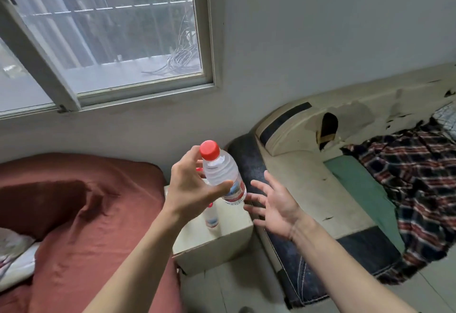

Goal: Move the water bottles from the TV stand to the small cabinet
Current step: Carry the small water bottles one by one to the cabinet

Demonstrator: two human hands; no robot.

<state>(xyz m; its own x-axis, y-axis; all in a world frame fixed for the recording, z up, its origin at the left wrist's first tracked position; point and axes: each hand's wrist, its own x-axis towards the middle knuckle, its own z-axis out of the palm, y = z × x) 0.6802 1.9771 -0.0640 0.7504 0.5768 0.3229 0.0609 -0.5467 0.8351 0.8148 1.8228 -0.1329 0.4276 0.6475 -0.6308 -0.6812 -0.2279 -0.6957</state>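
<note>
Between the red-covered bed (74, 214) and sofa (308, 189), your left hand (192, 189) grips a red-capped bottle (222, 174) above the small cabinet (222, 243); your right hand (274, 204) is spread, holding nothing.

Held water bottle (223, 174): clear ribbed plastic, glossy; cap (209, 149) smooth red plastic; paper-like printed label. Second bottle (211, 217) at its 6 o'clock, same clear plastic. Small cabinet (217, 241): matt cream painted surface, smooth. Bedcover (81, 209) at 9 o'clock: rust-red cloth, matt, creased. Sofa (318, 189) at 3 o'clock: cream leather-look covering, peeling and scuffed. Plaid blanket (407, 179): woven cloth. Window frame (148, 93): dull metal.
</note>
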